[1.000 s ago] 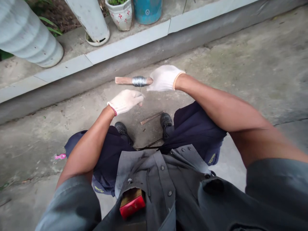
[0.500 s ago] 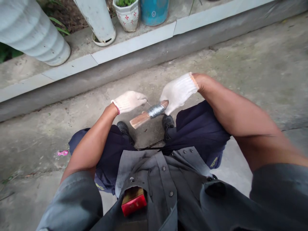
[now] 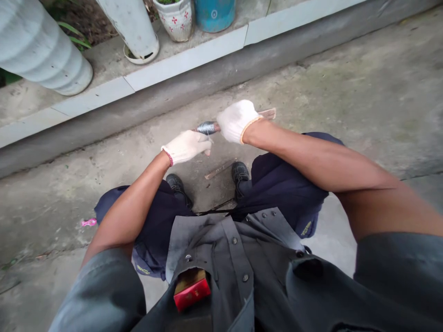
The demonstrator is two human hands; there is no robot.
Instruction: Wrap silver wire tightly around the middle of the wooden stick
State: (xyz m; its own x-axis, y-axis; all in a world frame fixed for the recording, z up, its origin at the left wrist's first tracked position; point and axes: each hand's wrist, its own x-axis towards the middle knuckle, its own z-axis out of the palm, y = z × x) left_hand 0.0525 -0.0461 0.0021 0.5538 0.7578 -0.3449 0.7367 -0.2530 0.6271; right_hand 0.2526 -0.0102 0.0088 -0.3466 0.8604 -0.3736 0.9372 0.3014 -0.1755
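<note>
Both my hands wear white knitted gloves. My right hand (image 3: 238, 121) is closed around a wooden stick (image 3: 268, 114), whose pale end sticks out to the right. On the part of the stick left of that hand is a thick winding of silvery wire (image 3: 206, 128). My left hand (image 3: 188, 146) is closed in a pinch just below the winding. A thin strand runs from the winding down to its fingertips. The stick's left tip shows just behind the left hand's knuckles.
A thin strip of wood (image 3: 220, 169) lies on the concrete floor between my shoes (image 3: 240, 175). A low tiled ledge (image 3: 187, 60) ahead bears a patterned flowerpot (image 3: 175, 20), a blue pot (image 3: 214, 14) and white columns (image 3: 138, 37). A pink object (image 3: 89, 222) lies at the left.
The stick has swung round, so its long bare end now points right instead of lower left. My right hand has turned and moved slightly left and up. My left hand stays close by.
</note>
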